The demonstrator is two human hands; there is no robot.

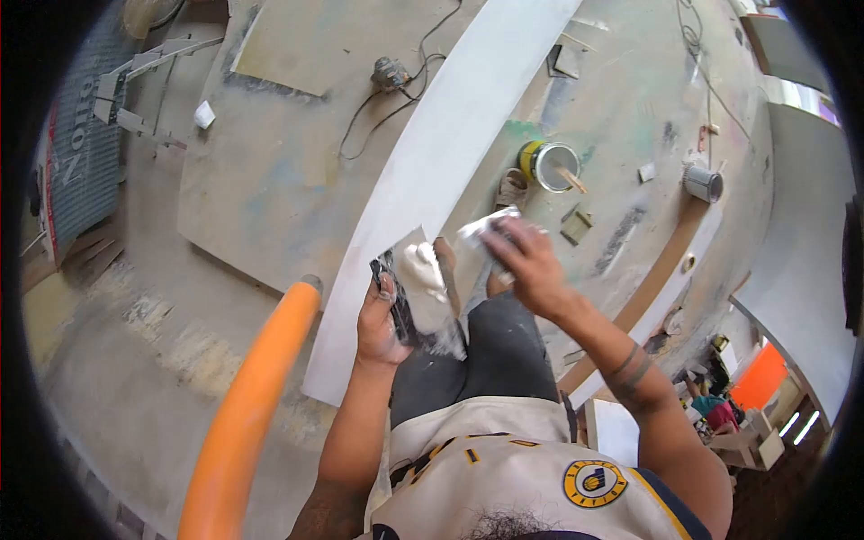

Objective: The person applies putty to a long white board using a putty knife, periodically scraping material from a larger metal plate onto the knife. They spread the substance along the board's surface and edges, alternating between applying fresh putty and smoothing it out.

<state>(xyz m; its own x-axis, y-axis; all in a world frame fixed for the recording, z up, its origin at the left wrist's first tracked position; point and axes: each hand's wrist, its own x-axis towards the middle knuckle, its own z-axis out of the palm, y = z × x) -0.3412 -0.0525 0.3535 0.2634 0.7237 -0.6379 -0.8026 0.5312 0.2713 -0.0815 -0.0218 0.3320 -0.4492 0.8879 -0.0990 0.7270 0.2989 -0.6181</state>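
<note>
My left hand (384,322) is wrapped round the edge of a flat board (418,306), which carries a mound of white paste (425,270). To the right of the board, my right hand (520,256) grips a wide, pale spreader (486,225) with white smears on it; the hand is slightly blurred. The spreader is apart from the board. Beyond both hands, a long curved white panel (450,135) runs diagonally across the view. My legs and a sandalled foot show below and between the hands.
An open yellow can (535,164) with a stick in it stands ahead, and a smaller can (703,184) is farther right. A power tool (390,74) with a cord lies beyond the white panel. An orange pipe (256,396) rises at lower left.
</note>
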